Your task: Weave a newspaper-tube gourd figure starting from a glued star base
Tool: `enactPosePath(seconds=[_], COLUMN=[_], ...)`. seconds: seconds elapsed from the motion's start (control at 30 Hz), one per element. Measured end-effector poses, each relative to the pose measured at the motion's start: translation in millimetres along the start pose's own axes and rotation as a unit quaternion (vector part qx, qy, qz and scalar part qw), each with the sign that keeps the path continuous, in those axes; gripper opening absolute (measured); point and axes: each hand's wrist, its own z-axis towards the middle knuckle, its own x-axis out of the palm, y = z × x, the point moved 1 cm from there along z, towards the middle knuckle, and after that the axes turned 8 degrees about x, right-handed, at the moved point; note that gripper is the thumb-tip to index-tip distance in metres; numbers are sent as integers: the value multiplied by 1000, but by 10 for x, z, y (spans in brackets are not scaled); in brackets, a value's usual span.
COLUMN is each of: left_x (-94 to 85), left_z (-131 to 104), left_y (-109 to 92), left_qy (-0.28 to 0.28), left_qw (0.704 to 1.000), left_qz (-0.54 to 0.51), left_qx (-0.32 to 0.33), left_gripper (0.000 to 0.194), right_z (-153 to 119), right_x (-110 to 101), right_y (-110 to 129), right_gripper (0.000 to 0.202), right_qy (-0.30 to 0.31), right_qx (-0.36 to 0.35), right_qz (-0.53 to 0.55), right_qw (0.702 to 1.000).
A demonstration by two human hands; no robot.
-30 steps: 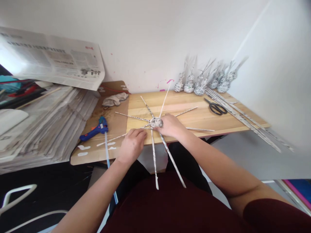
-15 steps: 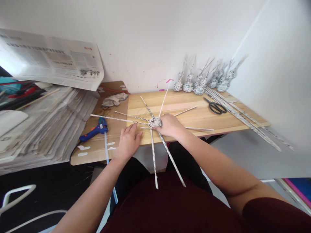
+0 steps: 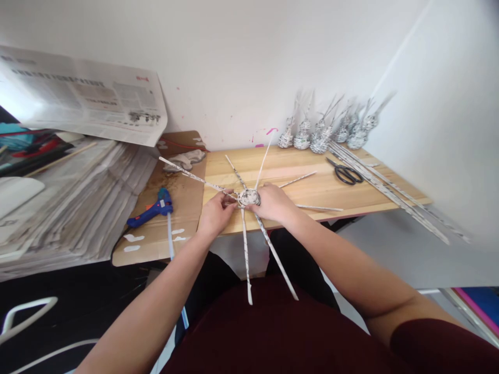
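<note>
A small round woven base (image 3: 248, 197) of rolled newspaper lies near the table's front edge. Rolled paper strips (image 3: 273, 249) stick out from it on all sides like spokes, two of them hanging over the edge toward me. My right hand (image 3: 273, 201) grips the base at its right side, thumb and fingers closed around the rim. At the left rim, my left hand (image 3: 219, 210) has its thumb and fingers brought together on a paper strip (image 3: 195, 176) that runs up and left over another spoke. The exact pinch point is partly hidden by the fingers.
A blue glue gun (image 3: 156, 208) lies on cardboard (image 3: 156, 252) at the left, beside stacked newspapers (image 3: 89, 202) and a glove (image 3: 186, 160). Black-handled scissors (image 3: 346, 172), long paper rolls (image 3: 390, 192) and several woven gourd shapes (image 3: 302, 136) occupy the table's right side.
My left hand has moved right to the base's left rim and closed its fingers. The long strip there has swung upward across the neighbouring spoke. My right hand stays in place.
</note>
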Motion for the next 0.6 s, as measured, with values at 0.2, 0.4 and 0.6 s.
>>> enactPosePath(seconds=[0.2, 0.4, 0.6], left_x=[-1, 35, 81], left_z=[85, 225, 289], left_y=[-22, -123, -264], left_qy=[-24, -24, -6], left_qw=[1000, 995, 986], left_qz=[5, 66, 145], left_qx=[-19, -75, -89], left_gripper=[38, 36, 35], right_z=[-8, -8, -11], right_x=[-8, -2, 6], right_y=[7, 6, 4], right_gripper=[61, 63, 63], right_qy=[3, -2, -2], right_qx=[10, 17, 17], right_qz=[3, 3, -1], right_qw=[1000, 1000, 1000])
